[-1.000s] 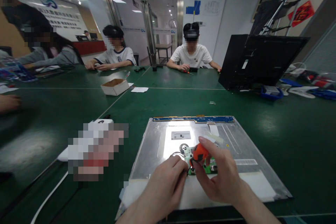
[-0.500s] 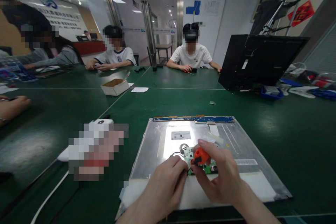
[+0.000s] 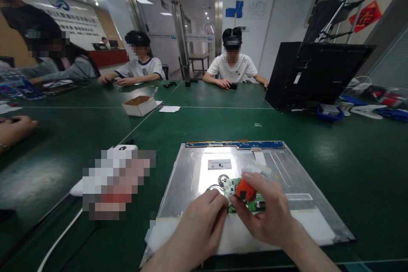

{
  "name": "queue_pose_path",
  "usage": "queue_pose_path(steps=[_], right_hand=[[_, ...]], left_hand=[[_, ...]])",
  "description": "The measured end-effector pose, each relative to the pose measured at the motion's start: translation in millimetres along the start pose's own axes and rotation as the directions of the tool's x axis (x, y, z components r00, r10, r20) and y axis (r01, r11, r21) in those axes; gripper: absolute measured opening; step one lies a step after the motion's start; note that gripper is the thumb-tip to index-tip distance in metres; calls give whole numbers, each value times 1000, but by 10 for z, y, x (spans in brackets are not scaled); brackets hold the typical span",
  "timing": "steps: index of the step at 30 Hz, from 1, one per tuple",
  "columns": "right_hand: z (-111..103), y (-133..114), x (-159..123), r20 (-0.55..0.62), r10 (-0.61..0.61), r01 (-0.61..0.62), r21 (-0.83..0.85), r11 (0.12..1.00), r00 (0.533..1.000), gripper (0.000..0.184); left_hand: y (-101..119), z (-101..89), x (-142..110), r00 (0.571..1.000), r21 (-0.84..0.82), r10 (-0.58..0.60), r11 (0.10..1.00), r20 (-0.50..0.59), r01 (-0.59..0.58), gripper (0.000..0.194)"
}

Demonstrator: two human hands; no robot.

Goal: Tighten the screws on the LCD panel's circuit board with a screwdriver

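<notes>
A metal-backed display panel [image 3: 181, 178] lies on the table before me, with a blue circuit strip [image 3: 219, 145] along its far edge. On its near middle part sits a small green circuit board [image 3: 230, 185]. My right hand [image 3: 270, 212] grips the orange and black handle of a screwdriver [image 3: 246, 190] over the board; the tip points down toward the left hand. My left hand [image 3: 204, 219] is closed at the board's left edge, fingertips pinched near that tip. What it pinches, if anything, is hidden.
A white power bank [image 3: 127, 148] with cables is left of the panel. Farther off stand a small open box [image 3: 140, 106], a white paper [image 3: 169, 109] and a black monitor [image 3: 315, 76]. Several people sit around the green table [image 3: 223, 121]; another person's hand [image 3: 19, 129] rests far left.
My right hand has turned the screwdriver handle slightly, shifting its fingers a little. My left hand has stayed in place. The seated person at back left has moved their hands.
</notes>
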State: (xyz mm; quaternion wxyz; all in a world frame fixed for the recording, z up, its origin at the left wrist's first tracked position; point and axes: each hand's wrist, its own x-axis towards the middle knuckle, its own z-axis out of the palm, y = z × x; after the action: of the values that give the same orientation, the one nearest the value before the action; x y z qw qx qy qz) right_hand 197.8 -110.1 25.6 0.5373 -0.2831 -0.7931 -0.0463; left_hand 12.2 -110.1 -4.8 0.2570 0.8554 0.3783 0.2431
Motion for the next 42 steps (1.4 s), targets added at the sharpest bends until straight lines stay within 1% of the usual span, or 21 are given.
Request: queue_pose_path(steps=[6, 11, 19, 29, 35, 42], right_hand=[[1, 2, 7, 20, -7, 7, 17, 1000, 1000, 55], [-22, -30, 39, 30, 13, -14, 32, 999, 999, 53], [-20, -28, 28, 39, 18, -20, 49, 999, 999, 60], [6, -8, 0, 10, 3, -3, -8, 1000, 1000, 60], [6, -5, 5, 20, 0, 0, -7, 1000, 1000, 58], [-14, -39, 20, 28, 14, -15, 41, 999, 1000, 58]], left_hand=[[5, -4, -4, 1000, -41, 19, 999, -15, -20, 16], [4, -1, -4, 1000, -12, 9, 1000, -13, -9, 16], [15, -13, 5, 998, -9, 25, 1000, -49, -26, 15], [37, -23, 2, 1000, -13, 4, 1000, -23, -4, 16], [1, -8, 5, 1000, -24, 12, 1000, -10, -13, 16], [13, -10, 5, 1000, -16, -4, 1000, -9, 4, 17]])
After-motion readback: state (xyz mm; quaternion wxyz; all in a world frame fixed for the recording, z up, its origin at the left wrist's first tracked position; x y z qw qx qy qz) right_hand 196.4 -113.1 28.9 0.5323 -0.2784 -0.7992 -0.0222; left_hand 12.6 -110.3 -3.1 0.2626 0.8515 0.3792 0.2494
